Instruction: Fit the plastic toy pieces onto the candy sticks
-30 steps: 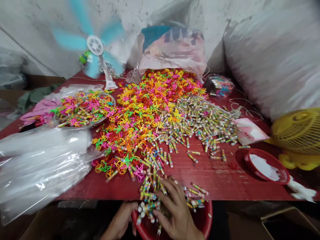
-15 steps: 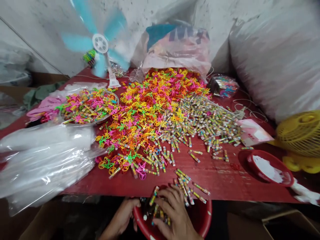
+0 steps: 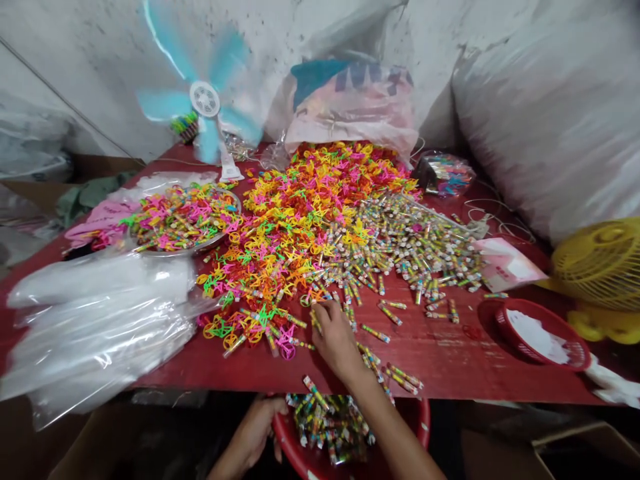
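My left hand (image 3: 259, 428) is closed on the left rim of a red basin (image 3: 425, 427) at the table's front edge. Inside the basin lies a heap of clear tubes filled with colourful candy (image 3: 330, 423). Out over the table, my right hand (image 3: 334, 339) is closed with its fingers curled down on a candy tube (image 3: 316, 323) at the near edge of the pile; its fingertips are partly hidden. More tubes (image 3: 420, 240) are spread to the right, beside a large heap of bright plastic bits in wheel-like shapes (image 3: 290, 220). A few tubes lie near the basin's rim.
A blue-bladed fan (image 3: 205, 100) stands at the back left, behind a loaded tray (image 3: 220, 240). Clear plastic bags (image 3: 105, 320) hang over the front left edge. At right are a small red basket (image 3: 583, 353) and a yellow fan (image 3: 600, 267).
My right hand has moved from the basin forward onto the table, to the pile's near edge. The tubes in the basin now show uncovered. My left hand stays on the rim.
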Action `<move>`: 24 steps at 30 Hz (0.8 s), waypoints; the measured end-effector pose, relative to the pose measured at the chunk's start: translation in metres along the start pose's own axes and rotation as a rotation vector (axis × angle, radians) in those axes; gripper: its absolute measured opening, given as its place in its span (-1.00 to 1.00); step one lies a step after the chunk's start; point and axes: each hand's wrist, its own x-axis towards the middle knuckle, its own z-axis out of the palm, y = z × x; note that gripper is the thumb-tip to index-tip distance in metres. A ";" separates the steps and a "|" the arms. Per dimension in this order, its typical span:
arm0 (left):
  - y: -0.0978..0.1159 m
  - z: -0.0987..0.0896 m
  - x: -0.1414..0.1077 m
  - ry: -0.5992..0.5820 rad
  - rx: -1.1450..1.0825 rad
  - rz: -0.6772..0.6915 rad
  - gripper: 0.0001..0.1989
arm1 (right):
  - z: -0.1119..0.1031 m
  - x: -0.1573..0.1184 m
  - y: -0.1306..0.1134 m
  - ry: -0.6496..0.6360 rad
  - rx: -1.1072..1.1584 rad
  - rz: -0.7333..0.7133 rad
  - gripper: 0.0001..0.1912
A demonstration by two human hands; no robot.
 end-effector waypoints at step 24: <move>-0.002 -0.002 0.002 -0.016 -0.008 0.046 -0.80 | -0.026 -0.098 -0.013 -0.004 0.157 -0.164 -0.83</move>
